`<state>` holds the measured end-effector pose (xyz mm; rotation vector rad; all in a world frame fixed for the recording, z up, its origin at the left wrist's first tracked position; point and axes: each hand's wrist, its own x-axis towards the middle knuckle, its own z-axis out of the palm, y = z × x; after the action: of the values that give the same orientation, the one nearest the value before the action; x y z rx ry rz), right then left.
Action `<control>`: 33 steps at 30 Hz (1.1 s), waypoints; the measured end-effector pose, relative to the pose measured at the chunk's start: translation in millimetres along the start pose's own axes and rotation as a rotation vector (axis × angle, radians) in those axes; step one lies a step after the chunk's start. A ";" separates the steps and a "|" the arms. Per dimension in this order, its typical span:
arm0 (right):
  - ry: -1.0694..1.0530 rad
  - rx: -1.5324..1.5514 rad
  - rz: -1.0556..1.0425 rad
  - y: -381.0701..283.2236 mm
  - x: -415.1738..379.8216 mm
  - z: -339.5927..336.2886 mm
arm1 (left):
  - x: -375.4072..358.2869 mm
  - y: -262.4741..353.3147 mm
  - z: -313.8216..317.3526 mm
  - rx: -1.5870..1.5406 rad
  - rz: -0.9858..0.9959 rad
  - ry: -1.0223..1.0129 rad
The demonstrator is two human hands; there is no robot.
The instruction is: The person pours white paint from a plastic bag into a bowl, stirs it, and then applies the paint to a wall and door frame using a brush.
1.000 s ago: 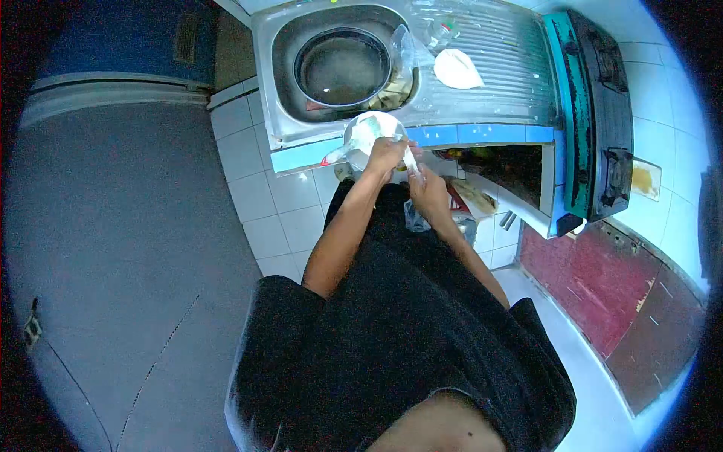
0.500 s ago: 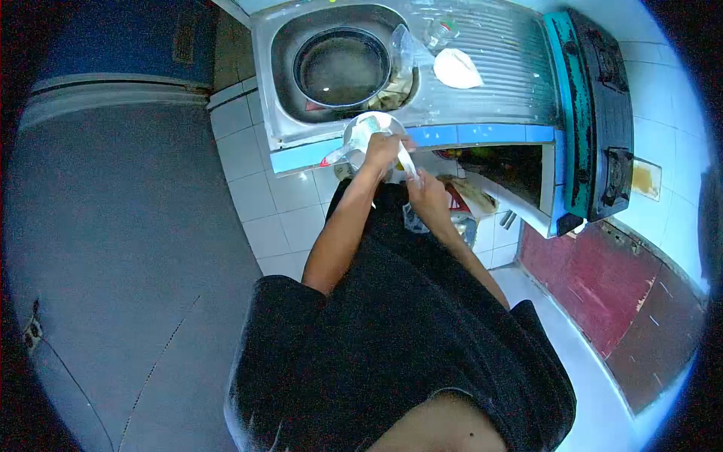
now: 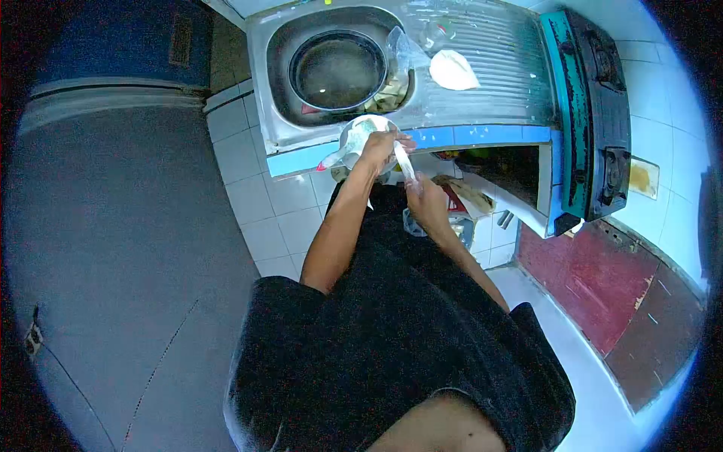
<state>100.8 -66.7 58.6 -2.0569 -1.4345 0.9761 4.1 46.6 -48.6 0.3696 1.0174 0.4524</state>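
Observation:
A pale round container with whitish contents [image 3: 360,134] is at the sink's front edge, partly hidden by my left hand [image 3: 381,148]. The fingers of that hand are bent over the container's right side, near a white strip-like piece [image 3: 404,161]. My right hand [image 3: 426,202] is closed around the lower end of this white piece, just below the counter edge. A clear plastic piece with a red tip [image 3: 324,165] sticks out at the container's left. What my left fingers grip is too small to make out.
In the steel sink [image 3: 276,105] lies a dark round pan [image 3: 339,71], with a clear plastic bag [image 3: 404,49] beside it. A white item [image 3: 453,70] and a clear jar [image 3: 438,32] rest on the drainboard [image 3: 512,83]. A black stove [image 3: 602,113] stands at the right.
The view has shifted slightly. More of the container's contents shows beside my left hand; both hands keep nearly the same place.

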 end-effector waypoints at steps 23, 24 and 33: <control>-0.149 -0.148 0.012 21.4 12.6 -18.8 | -3.6 15.2 -1.4 -0.015 -0.078 0.001; -0.133 -0.136 -0.013 25.2 14.2 -18.7 | -6.4 16.8 -3.3 -0.012 -0.080 -0.003; -0.195 -0.308 -0.066 31.3 37.2 -30.0 | -26.6 15.9 1.4 0.128 -0.072 0.086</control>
<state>150.7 -42.3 45.2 -2.1563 -1.8414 1.0037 -9.6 46.0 -20.8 0.4288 1.1430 0.3417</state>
